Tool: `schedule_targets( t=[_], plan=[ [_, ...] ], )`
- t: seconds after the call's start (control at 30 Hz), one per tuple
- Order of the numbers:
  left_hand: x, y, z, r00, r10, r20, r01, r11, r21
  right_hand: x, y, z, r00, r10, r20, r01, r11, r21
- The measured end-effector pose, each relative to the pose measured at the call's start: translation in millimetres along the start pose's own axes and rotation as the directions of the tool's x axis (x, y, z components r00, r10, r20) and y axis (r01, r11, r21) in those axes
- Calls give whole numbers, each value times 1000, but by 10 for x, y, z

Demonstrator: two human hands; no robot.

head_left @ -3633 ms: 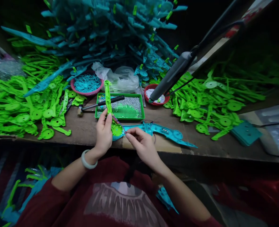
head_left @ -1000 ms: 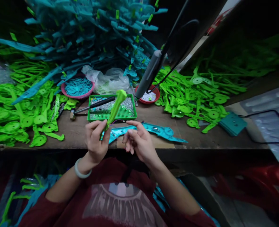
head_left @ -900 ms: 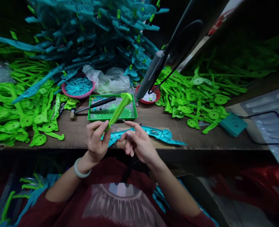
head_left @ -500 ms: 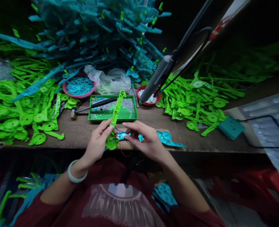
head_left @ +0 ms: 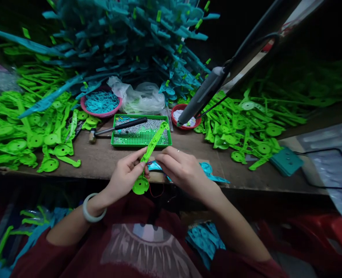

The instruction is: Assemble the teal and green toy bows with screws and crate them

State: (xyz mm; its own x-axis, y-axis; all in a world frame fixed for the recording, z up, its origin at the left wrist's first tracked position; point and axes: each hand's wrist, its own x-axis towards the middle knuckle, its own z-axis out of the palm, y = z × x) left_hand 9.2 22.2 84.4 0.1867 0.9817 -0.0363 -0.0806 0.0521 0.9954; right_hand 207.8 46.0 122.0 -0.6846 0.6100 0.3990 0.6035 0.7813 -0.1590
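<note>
My left hand is closed around a long green plastic part, gripping it just above its round end. The part's narrow end points up and away to the right, its hollow side facing up. Close beside it, my right hand pinches thin red and blue wires against the part's edge; the fingertips are partly hidden. A loop of red wire hangs below the table edge. Behind my right hand, a blue plastic part lies at the table's front edge, partly covered.
A green tray holds small metal pieces, a hammer resting across it. A pink basket and a red basket stand behind. A grey screwdriver-like tool hangs at right. Green parts and blue parts are heaped around.
My right hand has moved closer to the green part and its fingers have closed in on the wires. The green part has tilted further to the right. The view has shifted slightly.
</note>
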Motion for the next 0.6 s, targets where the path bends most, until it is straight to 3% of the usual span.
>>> schedule_targets(
  t=[0.13,0.27,0.37,0.6],
  plan=[
    [18,-30,1,997,79,-14,-75,981,179,65,18,-44,999,-48,23,49,996,-80],
    [43,-54,8,993,69,97,-95,952,290,126,104,-43,995,-71,70,81,986,-148],
    [57,-33,12,982,39,185,-86,964,250,118,152,-20,997,-15,76,22,995,-96],
    [136,17,53,975,108,193,-182,887,424,37,121,5,983,172,-69,-166,982,85]
  ],
)
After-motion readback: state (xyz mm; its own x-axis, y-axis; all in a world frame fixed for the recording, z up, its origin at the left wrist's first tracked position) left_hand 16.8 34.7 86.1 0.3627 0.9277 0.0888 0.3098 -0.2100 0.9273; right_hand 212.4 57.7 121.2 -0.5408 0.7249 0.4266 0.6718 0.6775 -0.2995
